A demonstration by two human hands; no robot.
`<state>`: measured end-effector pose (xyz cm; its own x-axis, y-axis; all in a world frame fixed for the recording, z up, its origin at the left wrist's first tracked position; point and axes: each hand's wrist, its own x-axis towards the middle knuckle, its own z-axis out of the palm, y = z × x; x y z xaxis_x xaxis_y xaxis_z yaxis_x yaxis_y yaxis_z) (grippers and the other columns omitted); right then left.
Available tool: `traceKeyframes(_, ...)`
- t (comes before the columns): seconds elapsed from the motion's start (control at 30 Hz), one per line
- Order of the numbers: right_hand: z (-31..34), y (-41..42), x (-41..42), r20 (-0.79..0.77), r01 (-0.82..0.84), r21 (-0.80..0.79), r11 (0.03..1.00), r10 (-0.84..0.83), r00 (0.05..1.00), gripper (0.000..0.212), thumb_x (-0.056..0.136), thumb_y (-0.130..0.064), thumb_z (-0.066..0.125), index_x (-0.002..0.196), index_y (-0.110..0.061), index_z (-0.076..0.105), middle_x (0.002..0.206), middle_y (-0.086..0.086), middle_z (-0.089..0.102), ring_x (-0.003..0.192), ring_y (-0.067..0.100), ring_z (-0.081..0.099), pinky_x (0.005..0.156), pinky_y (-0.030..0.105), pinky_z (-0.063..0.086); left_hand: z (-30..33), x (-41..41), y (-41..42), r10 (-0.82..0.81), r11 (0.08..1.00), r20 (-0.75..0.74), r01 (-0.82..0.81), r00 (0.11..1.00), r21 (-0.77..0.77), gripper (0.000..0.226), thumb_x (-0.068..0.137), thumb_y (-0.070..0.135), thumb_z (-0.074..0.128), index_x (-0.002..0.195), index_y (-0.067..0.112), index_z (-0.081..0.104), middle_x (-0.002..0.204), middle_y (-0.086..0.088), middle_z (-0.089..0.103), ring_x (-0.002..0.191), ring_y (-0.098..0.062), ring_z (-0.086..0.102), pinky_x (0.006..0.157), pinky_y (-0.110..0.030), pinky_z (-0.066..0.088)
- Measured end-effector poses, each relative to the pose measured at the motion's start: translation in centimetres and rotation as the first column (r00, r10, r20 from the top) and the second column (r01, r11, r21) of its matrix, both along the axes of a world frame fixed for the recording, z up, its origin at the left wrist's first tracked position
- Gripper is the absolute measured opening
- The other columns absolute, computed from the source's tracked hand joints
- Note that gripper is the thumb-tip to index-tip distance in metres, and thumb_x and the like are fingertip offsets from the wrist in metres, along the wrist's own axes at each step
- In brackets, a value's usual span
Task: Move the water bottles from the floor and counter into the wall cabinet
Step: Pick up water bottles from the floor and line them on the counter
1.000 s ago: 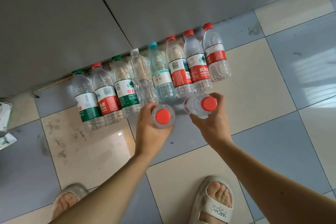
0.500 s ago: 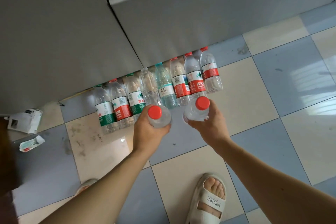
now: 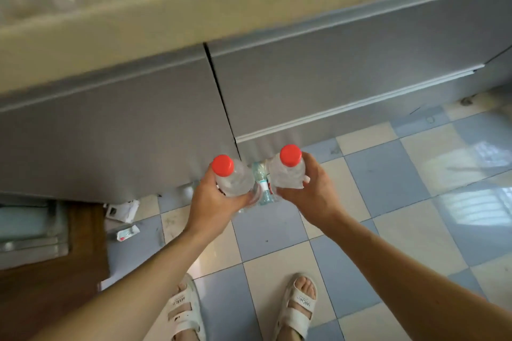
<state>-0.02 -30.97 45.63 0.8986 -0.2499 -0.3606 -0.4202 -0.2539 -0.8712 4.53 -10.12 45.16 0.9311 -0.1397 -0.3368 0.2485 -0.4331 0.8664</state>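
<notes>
**Two bottles in hand, a soft grip needed**

I see each of the hands wrapped round one water bottle, the pair held side by side in front of the grey cupboard doors (image 3: pixel 346 69) below the worktop (image 3: pixel 171 19). The left hand (image 3: pixel 213 202) curls round the body of the left bottle (image 3: pixel 234 180), its red cap (image 3: pixel 222 165) pointing up at me. The right hand (image 3: pixel 310 191) grips the right bottle (image 3: pixel 286 174) the same way, fingers round the shoulder and body. Between the two I can make out part of another bottle (image 3: pixel 263 188) down on the tiled floor (image 3: pixel 388 174); the wall cabinet is not in view.

I judge these to be thin clear plastic with water in them: moderately heavy for one hand, and soft-walled, so a hard squeeze would dent the sides. The plastic looks smooth and could slip if wet. The grip round the upper body seems right to me: it gives a wide contact and keeps the cap clear. For lifting overhead, I would hold just under the shoulder, where the wall is stiffer, and keep each bottle upright.
</notes>
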Motion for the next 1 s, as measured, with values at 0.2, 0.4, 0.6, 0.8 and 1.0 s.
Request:
traceKeyframes(0.2, 17.8, 3.2, 1.4, 0.115, -0.061, 0.039, 0.997, 0.056, 0.992, 0.064, 0.071, -0.027, 0.090, 0.121, -0.044, 0.054, 0.115, -0.016, 0.067, 0.103, 0.001, 0.065, 0.085, 0.024, 0.057, 16.9, 1.2, 3.3, -0.013, 0.999, 0.125, 0.017, 0.992, -0.032, 0.052, 0.064, 0.035, 0.094, 0.103, 0.046, 0.062, 0.092, 0.024, 0.071, 0.086, 0.005, 0.067, 0.065, -0.006, 0.048)
traceKeyframes(0.4, 31.8, 8.1, 3.0, 0.237, -0.142, 0.026, 0.990, 0.131, 0.963, 0.066, 0.070, -0.021, 0.090, 0.115, -0.051, 0.052, 0.124, -0.010, 0.063, 0.110, 0.004, 0.064, 0.083, 0.016, 0.055, 31.1, 3.1, 9.0, 0.056, 0.983, 0.291, -0.002, 0.955, -0.183, 0.062, 0.065, 0.034, 0.094, 0.118, 0.025, 0.063, 0.103, 0.013, 0.074, 0.095, -0.003, 0.070, 0.075, -0.017, 0.055)
traceKeyframes(0.6, 45.3, 14.1, 6.9, 0.385, -0.204, -0.046, 0.978, 0.206, 0.900, 0.070, 0.067, -0.022, 0.091, 0.125, -0.038, 0.054, 0.114, -0.016, 0.069, 0.101, -0.001, 0.068, 0.081, 0.021, 0.056, 44.5, 7.1, 15.1, 0.140, 0.946, 0.476, 0.025, 0.869, -0.323, 0.083, 0.056, 0.037, 0.090, 0.129, 0.028, 0.050, 0.115, 0.010, 0.069, 0.106, -0.010, 0.069, 0.086, -0.025, 0.055)
traceKeyframes(0.8, 58.2, 19.9, 10.7, 0.588, -0.158, -0.059, 0.986, 0.163, 0.792, 0.059, 0.074, -0.019, 0.089, 0.121, -0.034, 0.057, 0.101, -0.024, 0.072, 0.092, -0.008, 0.068, 0.069, 0.005, 0.050, 57.4, 11.2, 20.3, 0.188, 0.929, 0.667, 0.090, 0.721, -0.359, 0.072, 0.067, 0.027, 0.088, 0.129, 0.038, 0.052, 0.108, 0.020, 0.068, 0.101, 0.002, 0.067, 0.077, -0.011, 0.052)
traceKeyframes(1.0, 68.8, 22.3, 13.4, 0.719, -0.146, -0.072, 0.987, 0.153, 0.678, 0.050, 0.073, -0.032, 0.088, 0.113, -0.039, 0.058, 0.108, -0.018, 0.074, 0.100, -0.002, 0.069, 0.080, 0.021, 0.056, 68.1, 14.7, 22.3, 0.227, 0.906, 0.786, 0.171, 0.576, -0.387, 0.059, 0.080, 0.023, 0.085, 0.128, 0.042, 0.057, 0.113, 0.016, 0.069, 0.106, -0.002, 0.067, 0.077, -0.008, 0.052)
